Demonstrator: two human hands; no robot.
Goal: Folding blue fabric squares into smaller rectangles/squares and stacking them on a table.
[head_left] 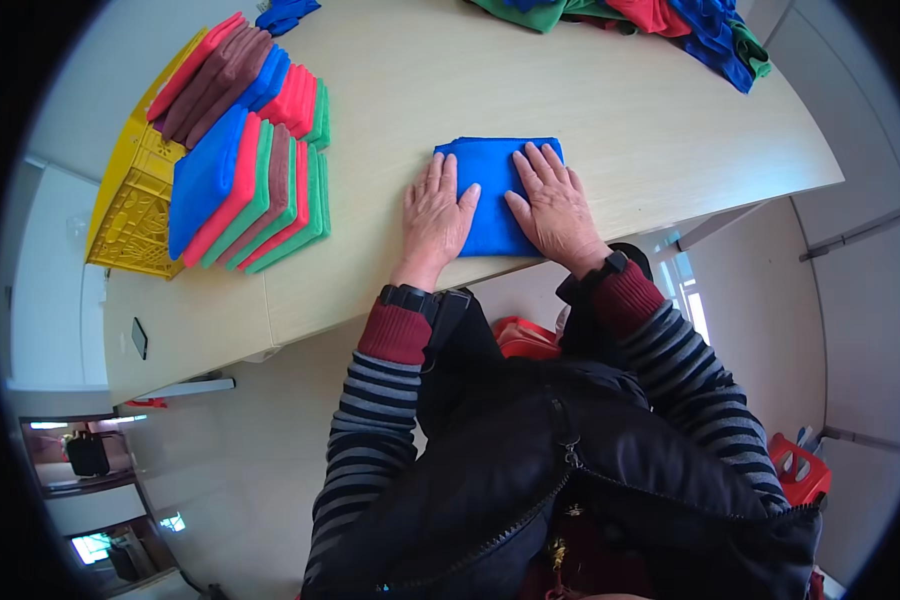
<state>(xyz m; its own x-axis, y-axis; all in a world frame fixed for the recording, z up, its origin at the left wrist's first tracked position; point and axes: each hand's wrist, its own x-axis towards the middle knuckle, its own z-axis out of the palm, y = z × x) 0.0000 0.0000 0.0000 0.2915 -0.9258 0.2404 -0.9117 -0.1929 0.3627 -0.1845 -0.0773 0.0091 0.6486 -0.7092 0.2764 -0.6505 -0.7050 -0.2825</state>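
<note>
A folded blue cloth (492, 205) lies flat near the front edge of the pale wooden table (370, 110). On its left side rests my left hand (436, 217), palm down, fingers stretched forward and thumb on the fabric. My right hand (555, 207) presses on the cloth's right side, fingers spread and flat. Neither hand grips the cloth. Its far edge shows a second layer of fabric slightly out of line. Both wrists wear dark bands.
To the left, folded cloths (260, 195) in blue, red, green and brown stand in rows against a yellow plastic crate (140, 205). Loose crumpled cloths (660, 25) lie at the far right. A dark flat object (139, 338) sits near the table's left end.
</note>
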